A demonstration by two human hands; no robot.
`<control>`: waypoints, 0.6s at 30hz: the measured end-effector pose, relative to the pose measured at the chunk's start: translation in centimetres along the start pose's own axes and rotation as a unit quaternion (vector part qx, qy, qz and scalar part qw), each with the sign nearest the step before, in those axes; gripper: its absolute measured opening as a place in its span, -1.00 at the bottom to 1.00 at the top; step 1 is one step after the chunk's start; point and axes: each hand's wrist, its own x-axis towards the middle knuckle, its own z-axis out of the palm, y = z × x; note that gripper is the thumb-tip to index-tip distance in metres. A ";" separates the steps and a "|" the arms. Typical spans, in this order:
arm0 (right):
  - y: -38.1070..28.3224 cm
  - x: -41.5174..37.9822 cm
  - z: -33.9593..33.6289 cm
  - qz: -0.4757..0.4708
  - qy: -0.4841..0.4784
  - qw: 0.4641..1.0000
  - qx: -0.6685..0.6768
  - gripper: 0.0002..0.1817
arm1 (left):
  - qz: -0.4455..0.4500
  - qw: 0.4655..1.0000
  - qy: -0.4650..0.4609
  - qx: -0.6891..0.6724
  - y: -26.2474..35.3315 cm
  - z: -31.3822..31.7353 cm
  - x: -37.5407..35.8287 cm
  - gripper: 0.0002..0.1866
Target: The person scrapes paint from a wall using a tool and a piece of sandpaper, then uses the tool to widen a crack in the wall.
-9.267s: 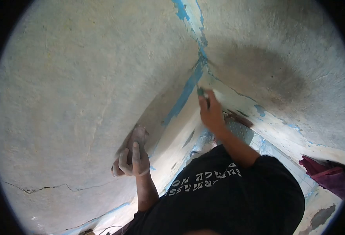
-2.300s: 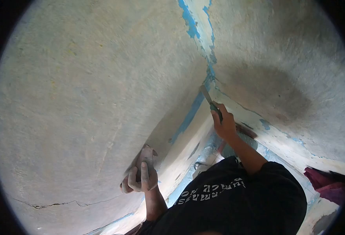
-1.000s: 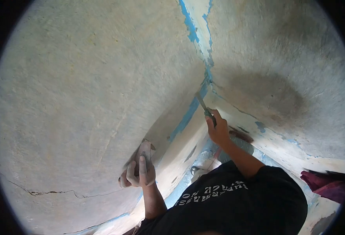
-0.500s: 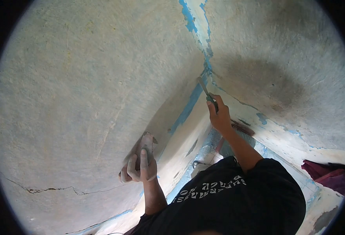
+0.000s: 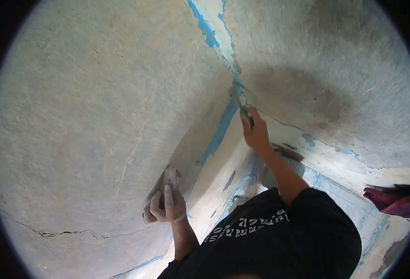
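My right hand (image 5: 257,132) is closed around the dark green handle of a narrow-bladed scraper (image 5: 243,103). Its blade lies against the corner where two walls meet, by a strip of blue paint (image 5: 220,132). Lower left, my left hand (image 5: 168,205), coated in pale dust, grips a flat, dusty, greyish-pink piece (image 5: 171,176) with a torn-looking edge. That hand rests at the grey left wall (image 5: 84,139), its index finger stretched along the piece. What kind of thing the piece is, I cannot make out.
Blue and cream paint flakes (image 5: 209,35) run up the corner. A long crack (image 5: 65,232) crosses the lower left wall. Maroon cloth (image 5: 391,202) hangs at the right. Pale floor tiles (image 5: 349,204) with blue plastic-like sheeting show below.
My right hand has moved slightly down and left in view, the scraper blade now nearer upright along the corner. The left hand keeps its grip; the view has shifted a little.
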 end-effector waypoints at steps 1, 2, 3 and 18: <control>-0.1 0.2 -0.1 -0.007 -0.005 1.000 0.008 -0.66 | 0.002 1.000 -0.007 0.000 -0.1 -0.5 -0.2 -0.58; -0.3 0.6 0.0 -0.019 -0.006 1.000 0.018 -0.66 | 0.006 1.000 -0.005 -0.003 -0.2 -0.5 -0.2 -0.57; -0.6 0.2 0.0 -0.028 -0.005 0.999 0.020 -0.66 | 0.007 1.000 0.003 -0.004 -0.1 0.0 0.1 -0.56; -0.5 1.3 -0.3 -0.009 0.010 0.999 0.040 -0.65 | -0.025 1.000 0.003 0.018 0.1 0.6 -0.2 -0.63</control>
